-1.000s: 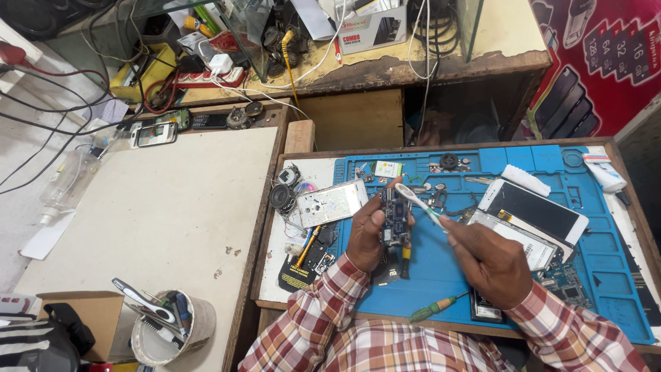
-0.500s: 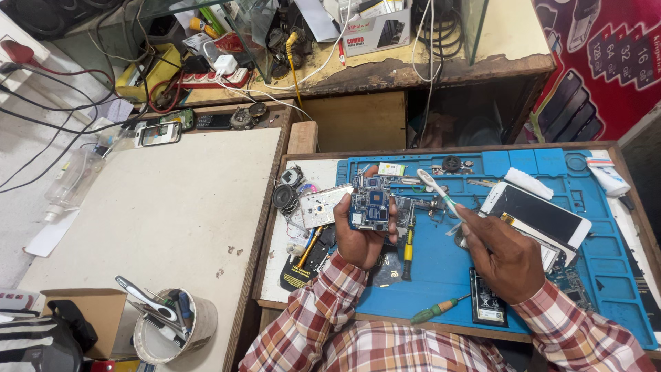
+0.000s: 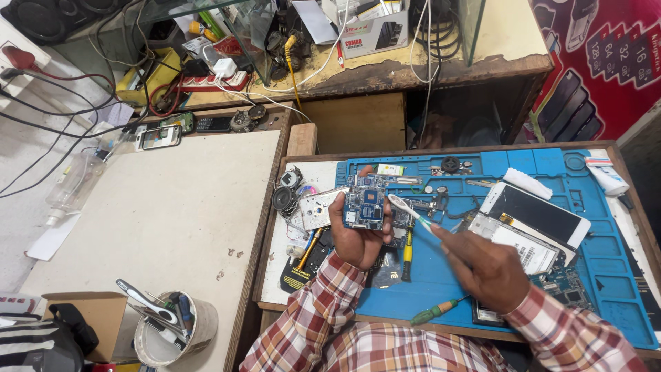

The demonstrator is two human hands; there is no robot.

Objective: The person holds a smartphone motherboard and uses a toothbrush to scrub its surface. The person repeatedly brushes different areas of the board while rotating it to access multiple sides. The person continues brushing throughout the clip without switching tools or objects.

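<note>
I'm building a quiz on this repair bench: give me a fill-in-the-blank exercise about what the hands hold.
1. The left hand holds up a small blue ____ board.
2. The right hand holds a white ____, bristles at the board.
3. Both hands work above a ____ silicone repair mat.
4. A green-handled ____ lies on the mat's near edge.

Missing words: circuit; toothbrush; blue; screwdriver

Bright, even light from above; soft shadows under the hands, mild glare on the pale worktop (image 3: 158,207), wide-angle bending at the edges.
</note>
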